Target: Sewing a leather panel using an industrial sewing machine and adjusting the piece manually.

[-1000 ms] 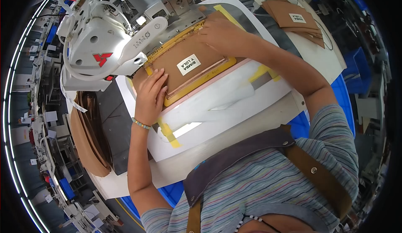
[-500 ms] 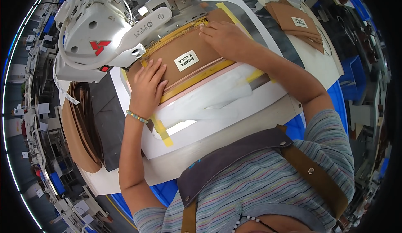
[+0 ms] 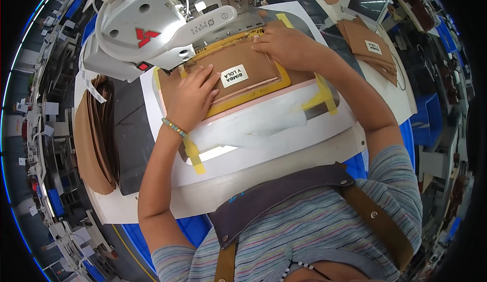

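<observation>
1. The brown leather panel point(image 3: 238, 74) lies flat in the upper centre of the frame, seated inside a yellow frame template point(image 3: 253, 93) under the head of the white sewing machine point(image 3: 152, 28); I judge the frame keeps the panel square to the needle.
2. My left hand point(image 3: 190, 99) is open, palm and spread fingers pressing the panel's lower left corner, gripping nothing.
3. My right hand point(image 3: 284, 46) rests flat on the upper right edge, fingertips tucked toward the machine foot; it looks open, pinning rather than clasping.
4. A small white rectangular label point(image 3: 234, 76) with dark print sits tilted at the panel's centre, between my hands.
5. Strips of yellow tape point(image 3: 324, 97) hold the white base sheet point(image 3: 264, 130) to the table point(image 3: 284, 165).
6. At the upper right, more brown pieces point(image 3: 368, 41) lie stacked, the top one bearing a like white label.
7. A red mark point(image 3: 145, 35) shows on the machine's white body.
</observation>
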The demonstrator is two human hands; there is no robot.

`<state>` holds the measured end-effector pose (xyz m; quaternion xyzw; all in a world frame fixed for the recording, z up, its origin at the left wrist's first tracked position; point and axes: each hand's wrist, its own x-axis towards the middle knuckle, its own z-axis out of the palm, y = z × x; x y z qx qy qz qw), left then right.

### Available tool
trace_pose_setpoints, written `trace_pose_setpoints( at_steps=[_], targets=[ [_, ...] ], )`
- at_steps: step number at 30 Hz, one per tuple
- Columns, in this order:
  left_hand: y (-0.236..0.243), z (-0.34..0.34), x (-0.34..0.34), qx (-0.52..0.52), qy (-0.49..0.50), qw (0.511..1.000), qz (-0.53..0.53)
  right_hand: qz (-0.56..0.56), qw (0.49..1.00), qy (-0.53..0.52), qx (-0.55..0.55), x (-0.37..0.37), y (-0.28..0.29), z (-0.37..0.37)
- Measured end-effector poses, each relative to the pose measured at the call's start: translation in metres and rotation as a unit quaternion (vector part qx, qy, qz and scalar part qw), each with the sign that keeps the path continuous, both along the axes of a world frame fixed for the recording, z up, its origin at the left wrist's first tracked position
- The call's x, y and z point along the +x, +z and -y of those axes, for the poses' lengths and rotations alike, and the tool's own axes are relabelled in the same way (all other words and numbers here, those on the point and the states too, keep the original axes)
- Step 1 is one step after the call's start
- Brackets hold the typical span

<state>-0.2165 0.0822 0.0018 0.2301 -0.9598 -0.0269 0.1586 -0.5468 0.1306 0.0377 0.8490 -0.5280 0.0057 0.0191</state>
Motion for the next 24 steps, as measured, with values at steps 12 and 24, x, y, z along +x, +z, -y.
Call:
trace_pose_setpoints(
  at_steps=[12,24],
  targets=[
    [0.008,-0.012,-0.035,0.045,0.003,0.999,0.002,0.068,0.996,0.057,-0.016,-0.011,-0.007,0.006],
    [0.011,-0.02,-0.068,0.055,0.009,0.998,0.005,0.083,0.99,0.111,-0.035,-0.021,-0.013,0.012]
  ],
)
